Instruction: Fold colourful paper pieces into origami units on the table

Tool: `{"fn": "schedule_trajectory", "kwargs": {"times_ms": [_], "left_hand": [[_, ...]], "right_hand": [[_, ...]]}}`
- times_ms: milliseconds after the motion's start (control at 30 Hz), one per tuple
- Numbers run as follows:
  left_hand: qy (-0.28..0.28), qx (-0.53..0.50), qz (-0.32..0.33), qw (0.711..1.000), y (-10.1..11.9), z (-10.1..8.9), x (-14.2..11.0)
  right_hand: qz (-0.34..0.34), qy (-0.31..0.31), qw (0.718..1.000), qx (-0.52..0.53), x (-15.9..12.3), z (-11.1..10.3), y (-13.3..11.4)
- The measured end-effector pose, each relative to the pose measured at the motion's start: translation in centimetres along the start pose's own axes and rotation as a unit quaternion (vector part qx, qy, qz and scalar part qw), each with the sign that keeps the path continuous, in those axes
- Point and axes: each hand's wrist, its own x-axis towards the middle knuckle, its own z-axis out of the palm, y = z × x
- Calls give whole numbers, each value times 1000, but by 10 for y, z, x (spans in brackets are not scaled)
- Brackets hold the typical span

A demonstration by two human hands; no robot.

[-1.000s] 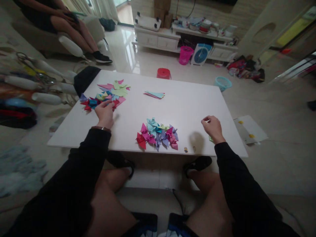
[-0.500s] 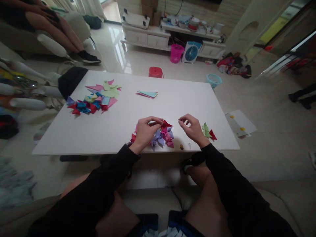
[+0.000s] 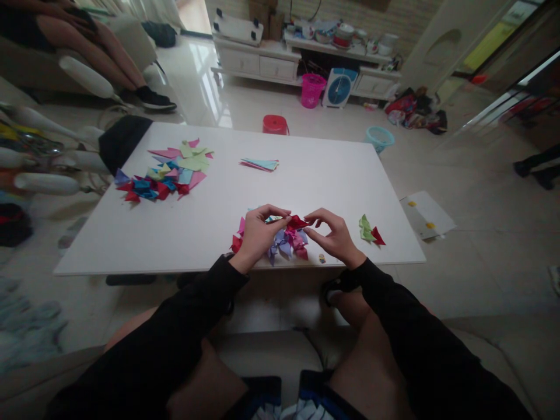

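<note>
My left hand (image 3: 259, 234) pinches a red folded-paper piece (image 3: 297, 221) by its left end, a little above a pile of folded papers (image 3: 283, 242) in purple, pink and red. My right hand (image 3: 335, 234) is at the piece's pointed right end. Its thumb and index finger are apart, one on each side of the tip; whether they touch it I cannot tell. Part of the pile is hidden behind my left hand. Right of my right hand lie a light green folded piece (image 3: 365, 227) and a small red one (image 3: 378, 235).
A larger heap of coloured folded papers (image 3: 163, 179) covers the left of the white table (image 3: 210, 227). Flat paper strips (image 3: 259, 164) lie near its far side. A red stool (image 3: 275, 124) and a blue basket (image 3: 380, 137) stand beyond. Another person's legs (image 3: 94, 55) show at upper left.
My right hand has moved left, bringing its fingertips from a gap away to the tip of the red folded paper. My left hand keeps its pinch in nearly the same spot.
</note>
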Motion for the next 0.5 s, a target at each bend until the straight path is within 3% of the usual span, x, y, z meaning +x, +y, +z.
{"fn": "schedule_trajectory", "kwargs": {"times_ms": [300,500], "left_hand": [[-6,-59,-58,997,-7,2,0],[-31,-32,-38,998,-1,3,-2]], "right_hand": [[103,47,990,79,-1,9,2],[60,39,995,63,0,7,-1]]}}
